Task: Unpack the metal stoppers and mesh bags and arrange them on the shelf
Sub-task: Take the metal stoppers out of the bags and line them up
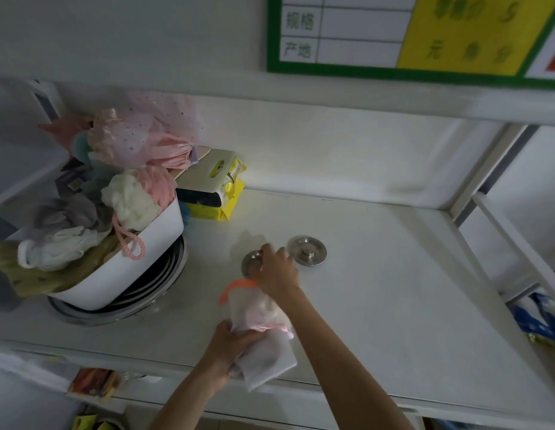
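Observation:
On the white shelf (378, 290) lie two round metal stoppers. The right stopper (307, 251) lies free, knob up. My right hand (277, 273) covers much of the left stopper (250, 262), fingers closed on its knob. My left hand (231, 346) grips a white mesh bag (260, 333) with an orange trim at its top, held at the shelf's front edge. The bag holds something pale and pink that I cannot make out.
A white basin (124, 268) heaped with bath puffs and mesh bags sits on stacked metal bowls (136, 301) at the left. Yellow packets under a white box (214, 193) lie behind it. A green price sign (409, 35) hangs above. Blue packaging (540, 321) shows on a lower shelf at right.

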A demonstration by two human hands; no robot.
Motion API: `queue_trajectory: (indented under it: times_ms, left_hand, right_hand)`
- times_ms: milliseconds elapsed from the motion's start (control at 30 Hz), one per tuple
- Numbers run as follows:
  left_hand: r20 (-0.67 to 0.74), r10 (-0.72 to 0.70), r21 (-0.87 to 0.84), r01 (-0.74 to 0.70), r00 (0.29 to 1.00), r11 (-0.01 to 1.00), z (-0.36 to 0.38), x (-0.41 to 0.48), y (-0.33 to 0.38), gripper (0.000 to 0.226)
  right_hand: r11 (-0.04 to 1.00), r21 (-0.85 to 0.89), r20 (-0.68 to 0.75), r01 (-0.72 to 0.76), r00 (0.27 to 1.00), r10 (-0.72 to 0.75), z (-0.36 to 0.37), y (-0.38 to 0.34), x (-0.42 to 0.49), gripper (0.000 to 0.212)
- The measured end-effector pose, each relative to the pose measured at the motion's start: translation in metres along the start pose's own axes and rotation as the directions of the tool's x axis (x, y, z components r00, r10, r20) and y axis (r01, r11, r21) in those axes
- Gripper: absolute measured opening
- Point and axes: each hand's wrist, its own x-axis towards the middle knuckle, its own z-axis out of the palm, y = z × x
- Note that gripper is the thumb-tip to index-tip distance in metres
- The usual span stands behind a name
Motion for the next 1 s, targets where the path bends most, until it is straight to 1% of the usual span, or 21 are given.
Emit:
queue_trajectory:
  times_ms: [67, 200, 267, 300, 367, 467, 533, 600, 667, 800, 867, 1000]
  left_hand:
    - [0.046, 0.0, 0.026, -0.001, 0.999, 1.0, 0.007, -0.008, -0.001, 0.062]
    - [0.073, 0.013, 0.028, -0.015, 0.997, 1.0, 0.014, -0.021, -0.008, 0.071]
    - [0.096, 0.012, -0.006, -0.011, 0.995, 1.0, 0.014, -0.026, -0.011, 0.084]
    - [0.104, 0.009, -0.033, -0.006, 0.995, 0.999, 0.012, -0.028, -0.012, 0.091]
    - [0.113, 0.02, -0.059, -0.013, 0.993, 0.998, 0.009, -0.034, -0.014, 0.096]
    - [0.127, 0.06, -0.129, -0.044, 0.99, 0.991, 0.005, -0.044, -0.014, 0.086]
    - [0.125, 0.085, -0.174, -0.062, 0.989, 0.983, 0.004, -0.049, -0.015, 0.088]
    - [0.132, 0.105, -0.195, -0.079, 0.986, 0.978, 0.001, -0.054, -0.016, 0.092]
    - [0.137, 0.122, -0.204, -0.092, 0.983, 0.975, 0.0, -0.058, -0.015, 0.089]
    - [0.12, 0.127, -0.216, -0.099, 0.985, 0.971, 0.001, -0.068, -0.01, 0.069]
    - [0.079, 0.128, -0.212, -0.109, 0.989, 0.971, 0.002, -0.071, -0.007, 0.061]
    - [0.043, 0.149, -0.199, -0.137, 0.988, 0.97, 0.005, -0.071, -0.003, 0.035]
  right_hand:
    - [0.998, -0.001, -0.019, -0.063, 0.998, 0.063, -0.015, 0.017, 0.001, 0.04]
    - [0.989, 0.014, 0.002, -0.147, 0.989, 0.147, -0.026, 0.053, -0.007, 0.065]
    - [0.987, -0.027, 0.009, -0.16, 0.987, 0.16, -0.024, 0.067, -0.014, 0.072]
    - [0.986, -0.044, 0.004, -0.163, 0.987, 0.163, -0.022, 0.073, -0.017, 0.073]
    - [0.986, -0.062, -0.037, -0.154, 0.988, 0.152, -0.018, 0.079, -0.021, 0.061]
    - [0.99, -0.032, -0.132, -0.138, 0.982, 0.133, -0.016, 0.081, -0.023, 0.036]
    - [0.991, -0.045, -0.163, -0.127, 0.98, 0.118, -0.012, 0.082, -0.022, 0.029]
    - [0.989, -0.093, -0.174, -0.112, 0.98, 0.095, -0.008, 0.084, -0.021, 0.028]
    - [0.987, -0.123, -0.178, -0.099, 0.981, 0.077, -0.006, 0.085, -0.021, 0.031]
    - [0.982, -0.169, -0.198, -0.083, 0.979, 0.049, -0.006, 0.085, -0.018, 0.028]
    - [0.982, -0.17, -0.202, -0.082, 0.978, 0.047, -0.007, 0.085, -0.015, 0.027]
    - [0.986, -0.146, -0.171, -0.085, 0.984, 0.06, -0.015, 0.084, -0.016, 0.031]
